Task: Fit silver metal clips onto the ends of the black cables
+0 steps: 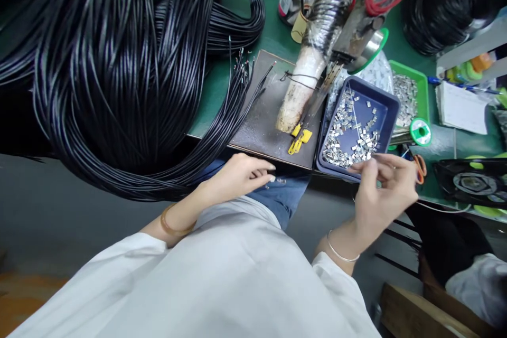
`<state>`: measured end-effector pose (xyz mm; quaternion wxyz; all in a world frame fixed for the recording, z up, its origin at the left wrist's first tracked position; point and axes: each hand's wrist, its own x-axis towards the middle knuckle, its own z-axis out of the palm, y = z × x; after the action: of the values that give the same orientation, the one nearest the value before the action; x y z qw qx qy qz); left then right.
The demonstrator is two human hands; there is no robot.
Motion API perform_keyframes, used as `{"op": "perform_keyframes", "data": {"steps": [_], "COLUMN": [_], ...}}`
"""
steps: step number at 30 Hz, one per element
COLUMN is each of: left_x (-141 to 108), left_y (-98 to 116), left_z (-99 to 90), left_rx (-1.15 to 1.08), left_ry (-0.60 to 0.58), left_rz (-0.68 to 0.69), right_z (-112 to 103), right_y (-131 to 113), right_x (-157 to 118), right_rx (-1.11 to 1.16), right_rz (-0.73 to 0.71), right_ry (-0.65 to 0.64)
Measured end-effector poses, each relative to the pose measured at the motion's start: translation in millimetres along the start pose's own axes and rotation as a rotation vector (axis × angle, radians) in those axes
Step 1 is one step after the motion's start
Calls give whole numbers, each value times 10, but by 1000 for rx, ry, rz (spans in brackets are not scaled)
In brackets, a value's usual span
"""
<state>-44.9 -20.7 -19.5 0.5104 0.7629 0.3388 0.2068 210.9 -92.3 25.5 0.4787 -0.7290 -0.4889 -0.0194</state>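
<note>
My right hand (382, 185) is at the near right corner of a dark blue tray (390, 111), its thumb and fingertips pressed together over the rim; what they hold, if anything, is too small to make out. Small silvery metal pieces (344, 142) lie scattered in that tray. Over my lap, my left hand (247, 174) has its fingers loosely curled; whether something is between them cannot be seen. A few tiny clear pieces (281, 181) rest on my trousers beside it. Yellow clips (300, 141) lie on the brown board (261, 127) in front.
Thick bundles of black cable (119, 63) fill the left and hang over the table edge. A ribbed hose (335, 5) reaches down to the board. Behind the tray stand a green bin (423, 90) and a solder spool (420, 132). A small fan (475, 183) lies at the right.
</note>
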Motion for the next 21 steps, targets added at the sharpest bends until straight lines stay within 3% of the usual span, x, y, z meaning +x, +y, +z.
{"op": "perform_keyframes", "data": {"steps": [2, 4, 5, 9, 15, 18, 21], "left_x": [46, 145, 204, 345, 63, -94, -155], "left_y": [-23, -36, -42, -80, -157, -227, -280], "left_z": [-75, -177, -229, -339, -254, -275, -377], "left_rx": [28, 240, 385, 681, 537, 299, -179], "left_ry": [298, 587, 667, 581, 550, 718, 976], "left_rz": [17, 58, 42, -87, 49, 85, 29], "right_z": [-61, -73, -64, -2, -16, -70, -111], "right_y": [203, 400, 482, 659, 585, 532, 535], "right_x": [77, 171, 221, 408, 587, 642, 691], "right_rx": [-191, -308, -326, -354, -576, -583, -559], "right_rz": [-2, -41, -58, -138, -170, -143, -153], "right_ry": [-84, -134, -155, -280, -458, -538, -624]}}
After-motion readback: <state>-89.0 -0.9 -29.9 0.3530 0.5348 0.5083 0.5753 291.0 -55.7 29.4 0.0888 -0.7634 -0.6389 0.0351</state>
